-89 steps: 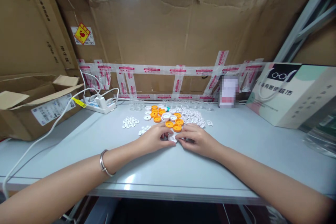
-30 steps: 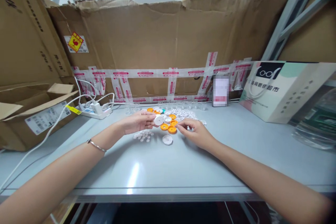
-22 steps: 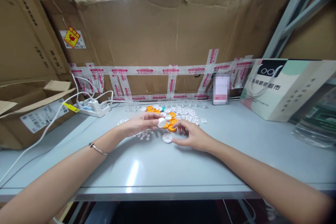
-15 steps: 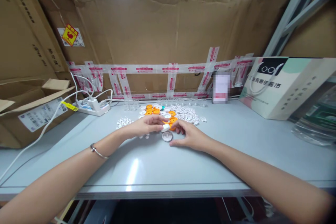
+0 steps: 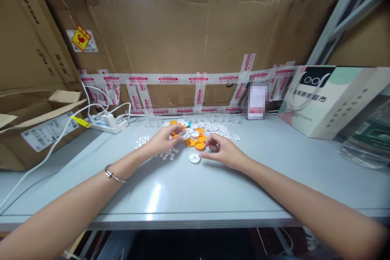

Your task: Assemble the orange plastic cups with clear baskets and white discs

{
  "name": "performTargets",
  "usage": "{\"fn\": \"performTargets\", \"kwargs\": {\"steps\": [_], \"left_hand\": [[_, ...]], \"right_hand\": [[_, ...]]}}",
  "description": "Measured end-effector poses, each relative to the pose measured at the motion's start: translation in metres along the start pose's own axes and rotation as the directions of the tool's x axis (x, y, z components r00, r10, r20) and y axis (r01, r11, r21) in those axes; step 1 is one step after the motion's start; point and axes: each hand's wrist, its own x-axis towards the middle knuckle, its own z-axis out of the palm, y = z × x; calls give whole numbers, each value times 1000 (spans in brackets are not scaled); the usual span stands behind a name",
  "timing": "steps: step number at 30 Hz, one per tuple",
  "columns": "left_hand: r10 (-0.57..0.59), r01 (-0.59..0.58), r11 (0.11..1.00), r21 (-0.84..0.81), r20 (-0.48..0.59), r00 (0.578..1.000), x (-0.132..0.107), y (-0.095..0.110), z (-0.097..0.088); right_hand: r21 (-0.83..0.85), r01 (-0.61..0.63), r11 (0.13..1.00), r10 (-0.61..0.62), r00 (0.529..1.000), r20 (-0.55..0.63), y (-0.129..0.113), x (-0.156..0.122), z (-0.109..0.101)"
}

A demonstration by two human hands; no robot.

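My left hand (image 5: 166, 137) is over the left side of a cluster of round plastic pieces, thumb and fingers closed on a white round cap (image 5: 183, 135). A white round dish-like piece (image 5: 194, 158) lies on the table in front of the cluster. At its right edge is the thumb tip of my right hand (image 5: 224, 151), whose fingers are apart and partly curled, holding nothing. Orange round caps (image 5: 200, 146) lie just beyond, between the two hands. Small white pieces (image 5: 168, 154) are scattered below my left hand, which hides part of them.
Flat white pieces (image 5: 217, 130) are heaped behind my right hand. Clear cups (image 5: 152, 122) line the back. A power strip (image 5: 114, 126) and open carton (image 5: 39, 130) stand left; a paper bag (image 5: 317, 105) and large bottle (image 5: 367, 138) stand right. A tall cardboard sheet (image 5: 170, 36) closes the back.
My left hand has moved left and back with the white cap, away from the dish-like piece. My right hand has shifted slightly right, and the dish-like piece is more exposed.
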Motion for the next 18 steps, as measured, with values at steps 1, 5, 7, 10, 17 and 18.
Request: {"fn": "performTargets", "kwargs": {"steps": [1, 5, 7, 10, 17, 18], "left_hand": [[15, -13, 997, 73, -29, 999, 2, -3, -2], [37, -19, 967, 255, -67, 997, 15, -10, -7], [39, -19, 960, 281, -66, 997, 23, -11, -7], [45, -23, 951, 307, -65, 997, 31, -13, -4], [61, -33, 954, 296, -85, 994, 29, -20, 3], [63, -34, 955, 293, -90, 994, 28, -20, 2]], "right_hand": [[13, -17, 1000, 17, 999, -44, 1, 2, -2], [25, -46, 999, 50, 982, -182, 8, 7, -9], [-54, 4, 999, -13, 985, -170, 11, 8, -9], [-134, 123, 983, -131, 990, -56, 15, 7, -5], [-140, 186, 972, -184, 982, 31, 17, 10, 4], [-109, 164, 980, -162, 987, 19, 16, 10, 3]]}}
